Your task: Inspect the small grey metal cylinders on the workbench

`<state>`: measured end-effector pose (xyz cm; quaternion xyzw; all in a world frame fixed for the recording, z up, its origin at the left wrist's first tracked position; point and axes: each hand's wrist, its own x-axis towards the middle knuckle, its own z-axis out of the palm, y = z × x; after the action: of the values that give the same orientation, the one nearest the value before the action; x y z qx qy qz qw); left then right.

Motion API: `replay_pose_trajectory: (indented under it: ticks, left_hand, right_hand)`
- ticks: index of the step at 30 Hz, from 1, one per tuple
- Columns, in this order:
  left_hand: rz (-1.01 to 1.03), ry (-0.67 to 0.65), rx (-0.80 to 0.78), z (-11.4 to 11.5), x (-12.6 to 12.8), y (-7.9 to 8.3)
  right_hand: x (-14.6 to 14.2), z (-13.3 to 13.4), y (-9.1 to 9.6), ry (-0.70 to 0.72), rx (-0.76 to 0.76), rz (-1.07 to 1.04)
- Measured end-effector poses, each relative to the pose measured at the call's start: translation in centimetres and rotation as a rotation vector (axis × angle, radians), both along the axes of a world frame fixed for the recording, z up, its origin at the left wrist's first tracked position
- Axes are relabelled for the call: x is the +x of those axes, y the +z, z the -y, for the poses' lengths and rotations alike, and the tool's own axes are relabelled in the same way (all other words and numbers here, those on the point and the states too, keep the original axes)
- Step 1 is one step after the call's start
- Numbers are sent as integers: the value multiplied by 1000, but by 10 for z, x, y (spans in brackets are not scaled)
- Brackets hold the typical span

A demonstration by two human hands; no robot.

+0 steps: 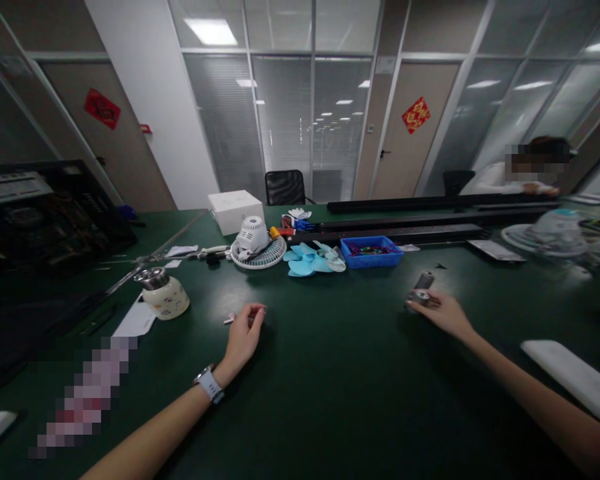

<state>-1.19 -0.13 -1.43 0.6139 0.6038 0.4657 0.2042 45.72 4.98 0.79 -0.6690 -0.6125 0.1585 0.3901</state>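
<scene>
My left hand (245, 331), a watch on its wrist, rests on the green table with its fingers curled inward. Whatever lies between thumb and fingers is too dark and small to name. Just left of it is a small pale pink piece (229, 319). Over on the right, the fingers of my right hand (444, 313) close around a small silver cylindrical motor (420, 295), its round end facing up. Directly behind that one stands or leans a second grey metal cylinder (425, 281); whether the two touch I cannot tell.
Light-blue fan blades (310, 259), a white fan part (258, 257), a blue tray (373, 262) of small parts and a white box (237, 212) line the back. A cream jar (169, 298) stands left. Someone (520, 177) sits far right; a white slab (565, 373) lies near my right arm.
</scene>
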Motion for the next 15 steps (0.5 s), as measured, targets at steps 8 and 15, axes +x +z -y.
replay_pose_trajectory:
  ticks: [8, 15]
  left_hand:
    - [-105, -270, 85, 23, 44, 16]
    - [-96, -372, 116, 22, 61, 29]
  right_hand:
    - [-189, 23, -10, 671, -48, -226]
    - [-230, 32, -14, 848, -50, -314]
